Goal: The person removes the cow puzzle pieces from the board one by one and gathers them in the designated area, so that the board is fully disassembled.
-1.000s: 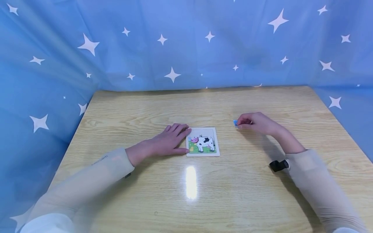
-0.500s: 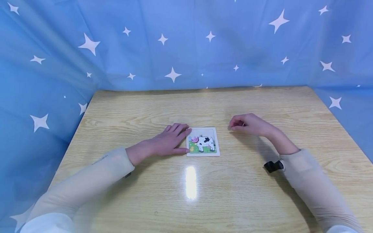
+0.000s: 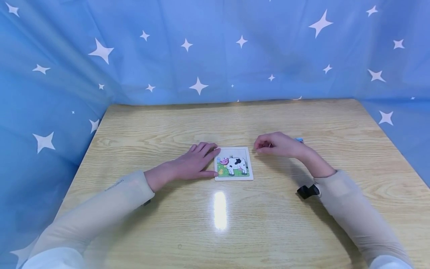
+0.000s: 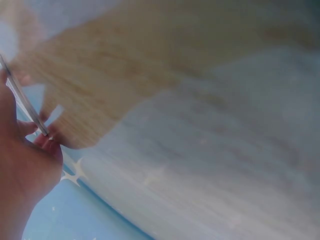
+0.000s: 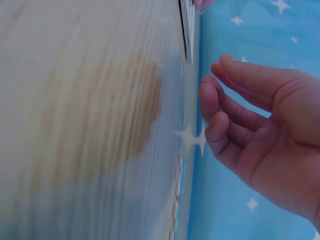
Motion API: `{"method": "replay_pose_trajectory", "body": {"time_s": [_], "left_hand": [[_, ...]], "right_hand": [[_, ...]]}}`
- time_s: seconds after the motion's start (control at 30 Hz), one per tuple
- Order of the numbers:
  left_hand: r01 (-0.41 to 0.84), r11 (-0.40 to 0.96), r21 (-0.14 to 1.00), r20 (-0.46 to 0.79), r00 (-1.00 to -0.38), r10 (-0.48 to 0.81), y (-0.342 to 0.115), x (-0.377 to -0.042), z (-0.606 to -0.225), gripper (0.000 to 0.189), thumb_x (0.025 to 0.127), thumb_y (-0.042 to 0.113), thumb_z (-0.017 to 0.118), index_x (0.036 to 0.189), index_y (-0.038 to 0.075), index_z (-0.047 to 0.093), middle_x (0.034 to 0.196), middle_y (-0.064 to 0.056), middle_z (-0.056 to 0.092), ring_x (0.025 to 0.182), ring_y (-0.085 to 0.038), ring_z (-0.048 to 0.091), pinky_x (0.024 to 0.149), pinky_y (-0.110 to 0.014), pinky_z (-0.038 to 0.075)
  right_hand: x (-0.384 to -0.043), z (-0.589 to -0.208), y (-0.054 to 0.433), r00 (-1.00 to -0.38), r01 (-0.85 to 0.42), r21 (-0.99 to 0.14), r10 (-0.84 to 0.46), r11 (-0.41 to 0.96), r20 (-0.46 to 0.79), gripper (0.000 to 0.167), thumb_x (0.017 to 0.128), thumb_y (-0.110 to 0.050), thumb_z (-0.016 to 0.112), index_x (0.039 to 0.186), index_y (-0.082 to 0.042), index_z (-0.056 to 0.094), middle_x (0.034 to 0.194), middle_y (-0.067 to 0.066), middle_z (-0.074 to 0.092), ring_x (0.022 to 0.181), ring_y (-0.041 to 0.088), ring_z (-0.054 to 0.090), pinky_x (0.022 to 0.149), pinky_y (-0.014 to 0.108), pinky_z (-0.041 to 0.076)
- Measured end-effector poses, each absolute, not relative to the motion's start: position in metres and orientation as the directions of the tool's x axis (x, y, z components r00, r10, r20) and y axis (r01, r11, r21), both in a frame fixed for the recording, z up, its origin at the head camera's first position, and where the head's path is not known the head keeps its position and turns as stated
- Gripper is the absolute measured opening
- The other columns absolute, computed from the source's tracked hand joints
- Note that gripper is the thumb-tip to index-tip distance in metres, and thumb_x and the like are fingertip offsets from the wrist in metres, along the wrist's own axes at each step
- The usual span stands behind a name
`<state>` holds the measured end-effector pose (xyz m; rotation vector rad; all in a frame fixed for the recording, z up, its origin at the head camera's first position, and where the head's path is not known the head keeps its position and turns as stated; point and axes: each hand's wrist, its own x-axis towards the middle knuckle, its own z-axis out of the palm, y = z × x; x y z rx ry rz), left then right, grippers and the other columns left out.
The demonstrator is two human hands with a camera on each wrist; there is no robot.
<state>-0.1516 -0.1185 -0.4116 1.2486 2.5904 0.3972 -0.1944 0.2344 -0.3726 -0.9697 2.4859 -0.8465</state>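
Observation:
A small square puzzle board point(image 3: 234, 151) with a cow picture lies on the table. My left hand point(image 3: 190, 165) rests at its left side, index finger and thumb spread over the two left corners. The left wrist view shows the board point(image 4: 24, 100) edge-on at the fingers. To the right of the board, my right hand point(image 3: 277, 144) hovers just above the table, thumb and index finger together. It pinches a puzzle piece, now hidden by the fingertips. In the right wrist view the same hand point(image 5: 265, 125) has its other fingers curled inward.
Further puzzle pieces point(image 3: 299, 140) show blue behind my right wrist, partly covered; the right wrist view catches these pieces point(image 5: 177, 200) edge-on. The wood-grain table point(image 3: 168, 231) reaches back to a blue curtain point(image 3: 215, 48) with white stars.
My right hand has moved left toward the board, and the blue piece seen at its fingertips has gone out of sight. Blue pieces have come into view behind the wrist. The left hand stays put.

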Motion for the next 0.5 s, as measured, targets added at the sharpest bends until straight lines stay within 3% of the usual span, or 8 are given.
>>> {"method": "replay_pose_trajectory", "body": {"time_s": [0.5], "left_hand": [[0.724, 0.607, 0.328, -0.114, -0.607, 0.786, -0.119, -0.152, -0.411, 0.086, 0.113, 0.052, 0.059, 0.174, 0.001, 0.027, 0.175, -0.022, 0.028, 0.160, -0.040, 0.026, 0.126, -0.060, 0.028]], "right_hand": [[-0.193, -0.375, 0.206, -0.651, -0.491, -0.677, -0.747, 0.548, -0.132, 0.009, 0.106, 0.001, 0.070, 0.106, -0.006, 0.076, 0.089, -0.003, 0.064, 0.083, 0.019, 0.056, 0.077, 0.029, 0.047]]}}
